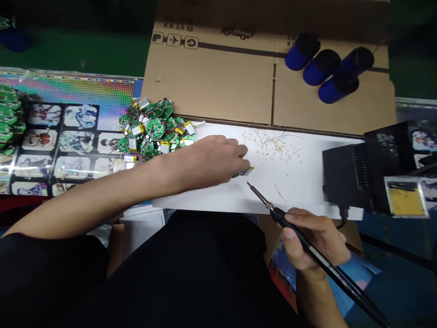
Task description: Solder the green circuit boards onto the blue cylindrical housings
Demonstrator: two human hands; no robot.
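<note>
My right hand (316,237) grips a black soldering iron (305,241) like a pen, its metal tip pointing up and left over the front of the white board (218,200). Just left of that tip, my left hand (218,159) is closed, back of the hand up. A small circuit board with a silver battery (247,171) pokes out from under its fingers; most of it is hidden. Beyond my left wrist lies a heap of green circuit boards (157,129) with silver and yellow batteries and thin wires attached.
Wire scraps (273,143) litter the white board. Cardboard (218,86) rises behind, with several blue cylinders (321,68) on it. At right stand a black soldering station (344,173) and a tray with a yellow sponge (406,200). Printed picture sheets (58,141) and stacked green boards (10,118) lie left.
</note>
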